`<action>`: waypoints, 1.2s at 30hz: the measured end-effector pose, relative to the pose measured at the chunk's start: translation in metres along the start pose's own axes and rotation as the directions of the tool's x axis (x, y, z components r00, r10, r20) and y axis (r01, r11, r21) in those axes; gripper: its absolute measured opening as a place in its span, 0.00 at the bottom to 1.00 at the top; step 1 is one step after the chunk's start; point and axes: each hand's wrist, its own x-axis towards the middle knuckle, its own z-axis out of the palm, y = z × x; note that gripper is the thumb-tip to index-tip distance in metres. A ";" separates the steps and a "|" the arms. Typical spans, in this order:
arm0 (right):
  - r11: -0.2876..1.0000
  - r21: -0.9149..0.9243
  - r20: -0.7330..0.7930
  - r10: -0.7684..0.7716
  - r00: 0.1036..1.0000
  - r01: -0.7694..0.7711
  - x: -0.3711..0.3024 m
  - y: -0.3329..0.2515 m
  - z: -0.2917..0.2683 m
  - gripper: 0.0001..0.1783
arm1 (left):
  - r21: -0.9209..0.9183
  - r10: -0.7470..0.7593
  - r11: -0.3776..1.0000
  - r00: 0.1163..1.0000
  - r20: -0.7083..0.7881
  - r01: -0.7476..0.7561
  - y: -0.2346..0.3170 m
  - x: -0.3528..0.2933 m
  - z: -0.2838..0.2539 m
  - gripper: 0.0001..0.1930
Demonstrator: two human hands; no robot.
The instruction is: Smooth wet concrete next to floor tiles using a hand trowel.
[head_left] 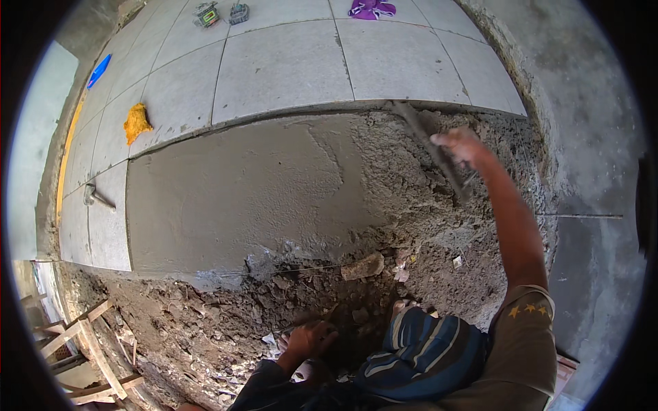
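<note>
a person crouches over a floor being tiled, seen from above. the right hand (460, 145) reaches far out to the right, fingers closed around the handle of a long flat trowel (430, 142), whose blade lies tilted on rough mortar just near the edge of the laid tiles. the left hand (308, 339) rests low and near, on rubble and loose dirt by the person's knee; its fingers look curled, but i cannot tell whether it grips anything.

a smoothed bed of wet grey mortar (240, 192) fills the middle, with coarser, unspread mortar to its right. pale grey tiles (281, 65) cover the far part of the floor and run down the left side. on the tiles lie a yellow sponge (136, 122) at the left, a hammer (94, 197) nearer on the left, a blue object (99, 70) at the far left, a purple cloth (371, 8) at the far edge, and two small tools (219, 14) beside each other far away. a wooden frame (89, 349) stands at the near left.
</note>
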 end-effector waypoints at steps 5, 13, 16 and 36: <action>0.998 0.015 0.008 -0.056 0.998 0.056 0.001 0.001 0.042 0.23 | 0.005 0.053 0.999 0.998 -0.046 -0.052 -0.002 0.004 0.003 0.14; 0.982 -0.036 0.098 -0.179 0.979 0.183 -0.006 -0.046 0.099 0.27 | 0.036 0.051 0.998 0.997 0.055 -0.053 -0.003 0.002 0.005 0.14; 0.967 -0.090 0.049 -0.235 0.971 0.239 -0.014 -0.056 0.118 0.28 | 0.024 0.030 0.999 0.994 0.107 -0.033 0.003 0.008 0.002 0.15; 0.956 -0.232 0.161 -0.143 0.977 0.179 0.026 -0.108 0.026 0.25 | 0.001 0.051 0.999 0.999 -0.002 -0.051 -0.005 -0.003 0.004 0.11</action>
